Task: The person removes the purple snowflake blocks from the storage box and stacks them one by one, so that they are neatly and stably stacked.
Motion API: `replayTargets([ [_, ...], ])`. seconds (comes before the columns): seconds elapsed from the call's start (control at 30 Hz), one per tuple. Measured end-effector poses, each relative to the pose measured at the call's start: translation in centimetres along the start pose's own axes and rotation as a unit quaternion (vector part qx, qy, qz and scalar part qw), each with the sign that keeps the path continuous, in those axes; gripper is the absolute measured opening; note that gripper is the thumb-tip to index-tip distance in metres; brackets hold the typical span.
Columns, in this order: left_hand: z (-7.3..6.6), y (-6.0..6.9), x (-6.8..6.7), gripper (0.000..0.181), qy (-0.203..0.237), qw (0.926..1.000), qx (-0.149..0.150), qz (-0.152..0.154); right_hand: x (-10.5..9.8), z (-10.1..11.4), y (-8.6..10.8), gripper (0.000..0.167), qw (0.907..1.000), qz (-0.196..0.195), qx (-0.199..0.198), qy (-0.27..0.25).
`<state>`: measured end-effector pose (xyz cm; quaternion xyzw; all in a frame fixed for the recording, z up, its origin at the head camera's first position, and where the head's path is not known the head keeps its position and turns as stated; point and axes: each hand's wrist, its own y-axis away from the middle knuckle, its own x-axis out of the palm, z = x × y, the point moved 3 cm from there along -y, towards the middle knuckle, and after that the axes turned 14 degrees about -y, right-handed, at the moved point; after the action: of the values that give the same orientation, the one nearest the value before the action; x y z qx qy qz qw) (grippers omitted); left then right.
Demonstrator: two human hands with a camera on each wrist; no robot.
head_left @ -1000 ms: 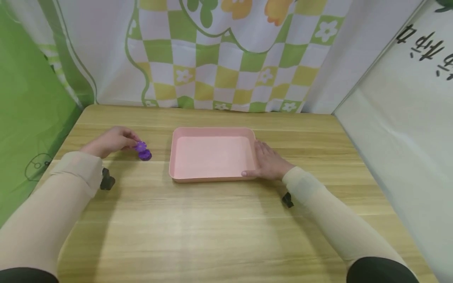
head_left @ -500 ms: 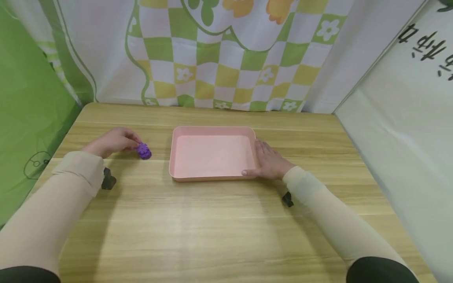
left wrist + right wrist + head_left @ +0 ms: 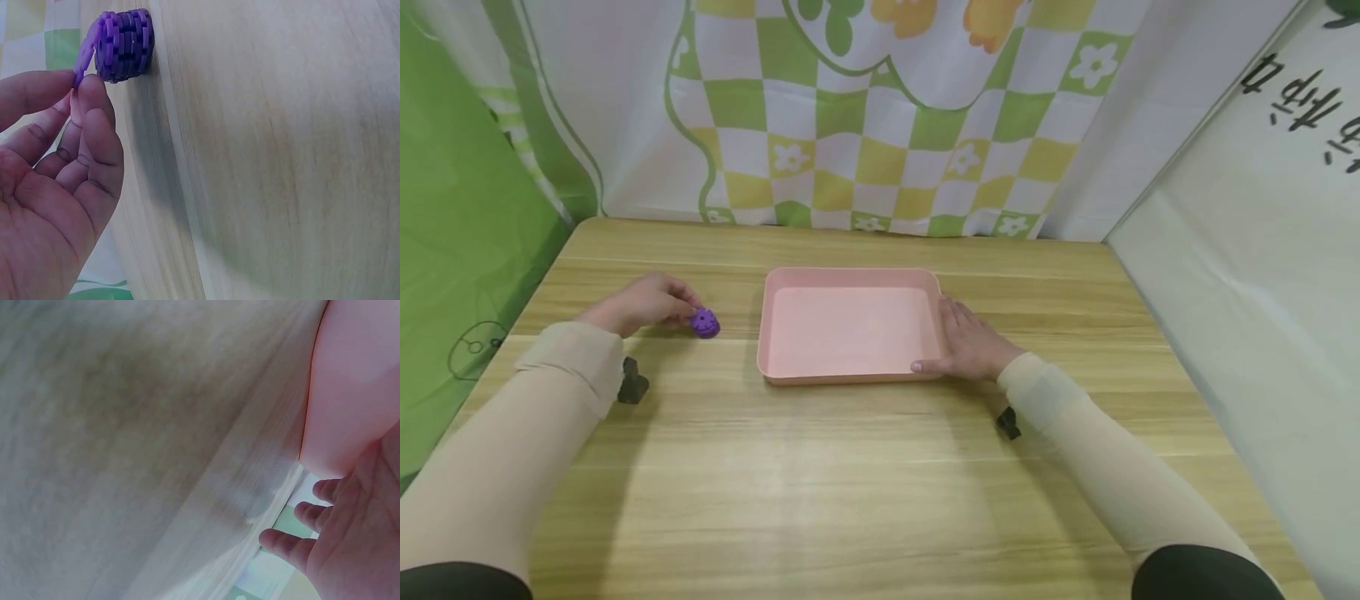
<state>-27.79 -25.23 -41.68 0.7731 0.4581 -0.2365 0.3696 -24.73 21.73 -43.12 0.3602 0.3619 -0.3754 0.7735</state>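
Note:
In the left wrist view, the thumb and a fingertip of my left hand (image 3: 56, 156) pinch the edge of a light purple notched plastic disc (image 3: 87, 53). The disc leans, touching or nearly touching the end of a short stack of purple discs (image 3: 128, 47). From the head view, that stack (image 3: 705, 322) sits on the table left of a pink tray (image 3: 850, 333), with my left hand (image 3: 651, 300) just beyond its left side. My right hand (image 3: 973, 342) lies against the tray's right wall, thumb on the near rim. In the right wrist view its fingers (image 3: 284, 544) are fairly straight.
The wooden table (image 3: 850, 483) reaches back to a checked green and yellow curtain (image 3: 880, 150). A green cloth wall (image 3: 460, 208) stands at the left and a white panel (image 3: 1247, 275) at the right. A small black device (image 3: 632, 382) sits at my left wrist.
The light purple disc has come down and to the right with my left hand, from above and behind the stack onto its top. The right hand and tray stay put.

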Motion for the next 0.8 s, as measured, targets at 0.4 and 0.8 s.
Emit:
replayTargets([
  [0.4, 0.06, 0.14, -0.01, 0.024, -0.006, 1.0, 0.002, -0.005, 0.15, -0.06, -0.06, 0.124, 1.0, 0.004, 0.005, 0.0],
  [0.8, 0.0, 0.31, -0.08, 0.03, -0.012, 0.9999, -0.005, -0.007, 0.06, -0.09, -0.03, 0.125, 0.9999, 0.006, 0.01, -0.009],
])
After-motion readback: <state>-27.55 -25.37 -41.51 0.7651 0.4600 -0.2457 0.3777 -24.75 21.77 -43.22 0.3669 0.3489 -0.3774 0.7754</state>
